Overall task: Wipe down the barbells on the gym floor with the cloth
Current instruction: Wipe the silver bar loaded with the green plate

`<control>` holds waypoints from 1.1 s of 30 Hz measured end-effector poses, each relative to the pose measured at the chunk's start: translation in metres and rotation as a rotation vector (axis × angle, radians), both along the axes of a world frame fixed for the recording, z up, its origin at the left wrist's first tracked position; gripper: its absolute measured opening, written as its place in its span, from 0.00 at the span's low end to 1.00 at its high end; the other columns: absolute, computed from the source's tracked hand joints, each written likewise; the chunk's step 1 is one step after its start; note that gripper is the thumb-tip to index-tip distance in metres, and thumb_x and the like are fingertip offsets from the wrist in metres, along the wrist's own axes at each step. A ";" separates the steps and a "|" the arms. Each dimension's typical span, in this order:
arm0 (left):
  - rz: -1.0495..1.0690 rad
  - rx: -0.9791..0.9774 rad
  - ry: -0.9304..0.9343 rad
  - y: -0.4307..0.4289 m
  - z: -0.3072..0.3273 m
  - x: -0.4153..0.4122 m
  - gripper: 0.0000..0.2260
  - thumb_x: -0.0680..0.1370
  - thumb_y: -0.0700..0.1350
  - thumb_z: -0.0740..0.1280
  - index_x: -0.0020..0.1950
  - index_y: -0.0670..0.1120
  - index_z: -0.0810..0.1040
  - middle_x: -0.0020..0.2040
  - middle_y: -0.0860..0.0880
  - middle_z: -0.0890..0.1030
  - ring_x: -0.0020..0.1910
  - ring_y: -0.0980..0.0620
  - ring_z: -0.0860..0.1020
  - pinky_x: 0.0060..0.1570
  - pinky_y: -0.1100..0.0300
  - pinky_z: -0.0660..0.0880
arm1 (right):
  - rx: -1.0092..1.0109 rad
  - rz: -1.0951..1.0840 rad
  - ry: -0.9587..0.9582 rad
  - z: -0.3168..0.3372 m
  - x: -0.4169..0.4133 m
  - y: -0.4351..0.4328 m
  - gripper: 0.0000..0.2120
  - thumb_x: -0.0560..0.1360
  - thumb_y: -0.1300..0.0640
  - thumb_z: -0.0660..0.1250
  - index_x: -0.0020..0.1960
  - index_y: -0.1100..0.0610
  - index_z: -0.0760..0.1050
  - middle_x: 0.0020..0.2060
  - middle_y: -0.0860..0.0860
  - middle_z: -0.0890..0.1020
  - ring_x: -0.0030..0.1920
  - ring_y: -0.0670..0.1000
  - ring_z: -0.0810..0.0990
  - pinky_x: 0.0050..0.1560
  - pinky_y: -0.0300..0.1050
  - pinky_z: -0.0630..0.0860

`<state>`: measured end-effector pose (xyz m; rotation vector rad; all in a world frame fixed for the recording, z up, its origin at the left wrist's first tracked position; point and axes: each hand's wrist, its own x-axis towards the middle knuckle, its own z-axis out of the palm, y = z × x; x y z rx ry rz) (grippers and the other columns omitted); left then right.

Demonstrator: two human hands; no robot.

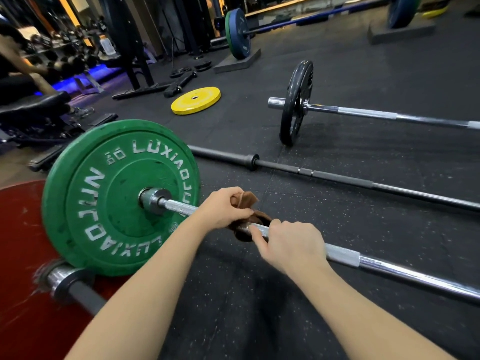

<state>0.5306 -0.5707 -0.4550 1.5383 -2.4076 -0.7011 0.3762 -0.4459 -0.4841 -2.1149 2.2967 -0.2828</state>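
Note:
A chrome barbell (389, 267) lies across the black rubber floor, its left end carrying a green plate (104, 198). A brown cloth (246, 203) is wrapped round the bar's knurled part just right of the plate. My left hand (223, 207) grips the cloth from above. My right hand (291, 245) holds the bar right beside it, fingers curled round the shaft and touching the cloth's edge. Beyond lie a bare black barbell (337, 179) and a chrome barbell with a black plate (296, 102).
A red plate (18, 255) and another bar's sleeve (65, 279) sit at the near left. A yellow plate (196, 100) lies flat further out. A bench with a seated person (15, 63) is at far left; a blue-plated barbell (239, 33) stands at the back.

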 end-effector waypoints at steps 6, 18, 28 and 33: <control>0.168 -0.031 -0.080 -0.020 0.008 0.035 0.11 0.71 0.50 0.76 0.51 0.54 0.80 0.46 0.56 0.83 0.49 0.51 0.80 0.51 0.56 0.77 | -0.029 -0.010 -0.012 -0.004 0.000 -0.002 0.28 0.81 0.32 0.45 0.43 0.53 0.69 0.30 0.48 0.68 0.33 0.56 0.71 0.28 0.46 0.56; 0.020 0.202 0.023 0.005 0.006 -0.005 0.16 0.84 0.60 0.57 0.44 0.55 0.78 0.54 0.51 0.82 0.57 0.49 0.77 0.59 0.54 0.69 | -0.056 0.028 -0.015 -0.009 0.002 -0.002 0.27 0.82 0.32 0.46 0.44 0.54 0.68 0.40 0.50 0.83 0.38 0.58 0.81 0.28 0.46 0.55; -0.086 0.277 -0.098 -0.011 0.017 -0.022 0.13 0.73 0.54 0.67 0.30 0.52 0.72 0.31 0.56 0.72 0.34 0.54 0.68 0.38 0.56 0.69 | -0.040 0.020 -0.046 -0.008 0.001 -0.003 0.27 0.81 0.32 0.46 0.44 0.54 0.69 0.42 0.50 0.83 0.41 0.57 0.82 0.31 0.47 0.61; -0.076 0.171 -0.192 -0.021 0.012 -0.010 0.09 0.76 0.53 0.68 0.45 0.48 0.76 0.38 0.56 0.79 0.39 0.52 0.75 0.42 0.57 0.72 | -0.031 0.016 -0.061 -0.008 0.001 -0.003 0.27 0.82 0.33 0.46 0.45 0.54 0.68 0.42 0.51 0.84 0.42 0.58 0.82 0.33 0.48 0.62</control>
